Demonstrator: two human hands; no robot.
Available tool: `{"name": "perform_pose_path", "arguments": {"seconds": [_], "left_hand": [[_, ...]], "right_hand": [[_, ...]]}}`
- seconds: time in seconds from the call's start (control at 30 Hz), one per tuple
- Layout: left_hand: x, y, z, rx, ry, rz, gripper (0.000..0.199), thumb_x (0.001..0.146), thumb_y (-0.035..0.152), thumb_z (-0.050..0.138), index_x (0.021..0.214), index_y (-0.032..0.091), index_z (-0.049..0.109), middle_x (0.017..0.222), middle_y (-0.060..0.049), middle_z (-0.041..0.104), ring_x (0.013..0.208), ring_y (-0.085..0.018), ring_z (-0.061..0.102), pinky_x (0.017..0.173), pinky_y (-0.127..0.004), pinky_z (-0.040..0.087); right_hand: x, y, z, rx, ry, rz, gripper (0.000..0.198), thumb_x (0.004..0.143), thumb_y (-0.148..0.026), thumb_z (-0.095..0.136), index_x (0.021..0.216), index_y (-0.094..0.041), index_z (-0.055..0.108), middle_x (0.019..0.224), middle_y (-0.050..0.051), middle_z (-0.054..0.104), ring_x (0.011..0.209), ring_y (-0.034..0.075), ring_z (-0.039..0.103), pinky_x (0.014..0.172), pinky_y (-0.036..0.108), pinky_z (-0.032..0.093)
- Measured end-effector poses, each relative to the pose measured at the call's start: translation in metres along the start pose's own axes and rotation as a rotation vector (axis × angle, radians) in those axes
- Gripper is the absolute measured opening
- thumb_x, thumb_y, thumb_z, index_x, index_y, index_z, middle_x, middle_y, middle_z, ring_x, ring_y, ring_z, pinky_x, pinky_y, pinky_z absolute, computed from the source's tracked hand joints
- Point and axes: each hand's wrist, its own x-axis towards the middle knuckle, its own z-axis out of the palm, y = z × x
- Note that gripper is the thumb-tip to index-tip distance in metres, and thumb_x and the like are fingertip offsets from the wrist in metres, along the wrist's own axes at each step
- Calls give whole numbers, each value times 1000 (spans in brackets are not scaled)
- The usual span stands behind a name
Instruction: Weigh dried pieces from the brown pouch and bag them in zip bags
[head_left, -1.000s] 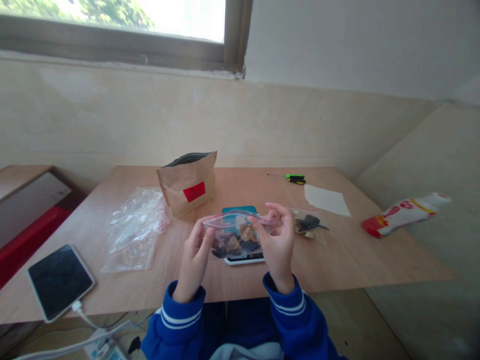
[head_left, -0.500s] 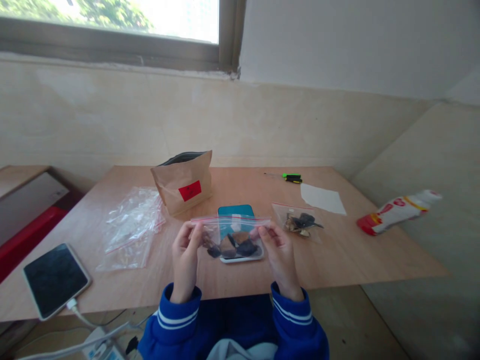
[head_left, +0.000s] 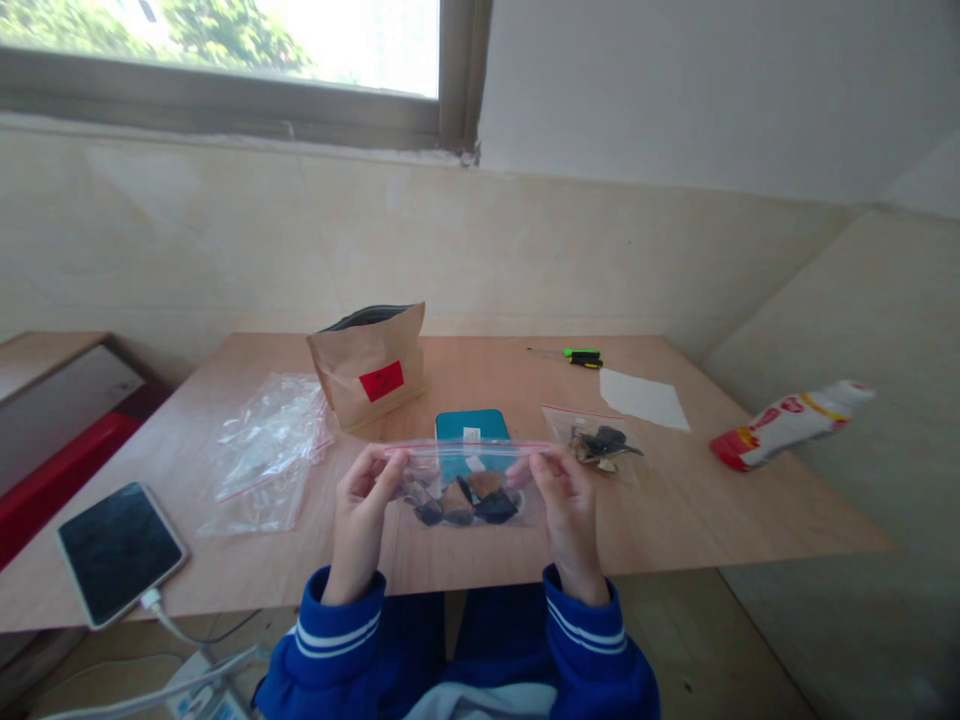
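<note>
Plastic bag: above the desk, near its front edge; we pinch its upper corners, left hand and right hand.
Desk, right front: wood reaching the edge.
Wall: pale, behind.

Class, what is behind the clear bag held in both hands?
Behind the bag, a teal object and tabletop show, partly through it; brown and dark pieces inside hide whatever is behind them.

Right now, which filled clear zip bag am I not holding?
The zip bag lying near the white paper; your left hand and right hand hold the other.
</note>
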Motion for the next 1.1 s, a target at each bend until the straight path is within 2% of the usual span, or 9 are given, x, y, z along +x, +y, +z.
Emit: {"name": "perform_pose_path", "arguments": {"seconds": [0.27, 0.37, 0.43, 0.57, 0.77, 0.93, 1.0, 1.1], "left_hand": [[-6, 1, 1, -46, -8, 11, 21, 79, 37, 71, 77, 17, 64, 65, 1, 67, 58, -13, 65, 53, -20, 51], [-7, 2, 7, -111, 43, 28, 20, 79, 36, 70, 76, 18, 62, 58, 4, 61, 47, -9, 58, 45, -17, 45], [-6, 2, 9, -124, 66, 32, 21, 80, 36, 69, 75, 17, 61, 56, 5, 58, 44, -6, 54, 42, -14, 42], [-3, 1, 4, -26, 40, 22, 25, 81, 40, 68, 77, 16, 62, 59, 3, 60, 48, -7, 55, 45, -15, 45], [-2, -5, -5, 127, 80, 73, 35, 83, 50, 63, 83, 15, 67, 64, 1, 61, 54, -10, 58, 47, -18, 49], [-4, -7, -3, 116, 83, 41, 31, 83, 48, 63, 84, 16, 66, 65, 0, 64, 50, -12, 61, 46, -21, 51], [-5, -6, -1, 134, 113, 72, 30, 84, 47, 63, 83, 17, 65, 63, 0, 65, 49, -12, 61, 46, -21, 51], [-8, -4, 3, 197, 193, 165, 29, 85, 46, 61, 79, 17, 62, 62, 1, 65, 50, -12, 62, 46, -20, 50]], "right_hand": [[-1, 5, 3, -49, 109, -83, 10, 87, -28, 64, 80, -22, 66, 70, -4, 71, 58, 9, 64, 62, 21, 53], [-2, 8, 5, -57, 149, -79, 13, 87, -30, 64, 77, -21, 65, 68, -4, 70, 58, 10, 63, 61, 22, 52], [-2, 8, 6, -69, 125, -64, 15, 87, -32, 63, 78, -21, 65, 68, -2, 70, 58, 11, 62, 61, 23, 52], [0, 5, 7, -157, 70, -36, 20, 87, -39, 62, 85, -20, 67, 68, 1, 70, 58, 13, 61, 59, 26, 52], [-2, 7, 8, -219, 118, -25, 24, 89, -41, 60, 85, -19, 67, 65, 1, 69, 54, 13, 58, 55, 25, 50], [-3, 13, 7, -275, 171, -97, 20, 88, -37, 61, 79, -20, 65, 72, 0, 69, 71, 15, 65, 70, 28, 51], [-3, 14, 8, -289, 176, -128, 20, 88, -35, 62, 76, -20, 64, 75, 1, 69, 76, 15, 65, 75, 28, 51], [-3, 16, 11, -266, 172, -130, 21, 88, -36, 61, 75, -20, 63, 73, 1, 67, 75, 16, 65, 74, 29, 51]]}}
